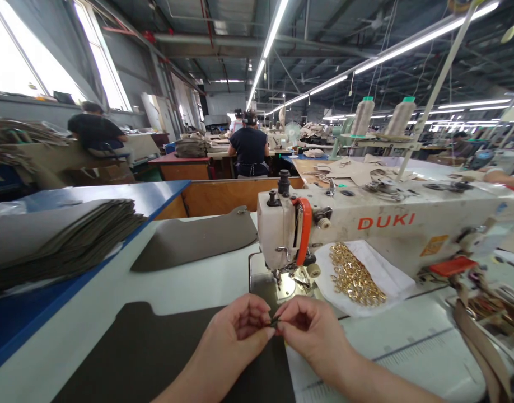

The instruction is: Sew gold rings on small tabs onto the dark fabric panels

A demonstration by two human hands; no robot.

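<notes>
My left hand (pixel 240 324) and my right hand (pixel 309 324) meet in front of the sewing machine (pixel 282 229), fingertips pinched together. Between them is a small dark strip (pixel 274 321), mostly hidden by the fingers, gripped from both sides. Below the hands lies a dark olive cut panel (pixel 156 347), flat on the table, its right end under my wrists. Just beyond the fingers are the needle and the lit metal needle plate (pixel 287 285). A heap of gold metal rings (pixel 353 274) rests on a white cloth (pixel 393 274) right of the needle.
Another grey-brown panel (pixel 198 238) lies behind, left of the machine head. A stack of dark pieces (pixel 72 240) sits on the blue-edged table (pixel 164 193). Brown straps (pixel 471 330) hang at the right. Thread cones (pixel 361 117) stand behind the machine. Co-workers (pixel 248 146) sit farther off.
</notes>
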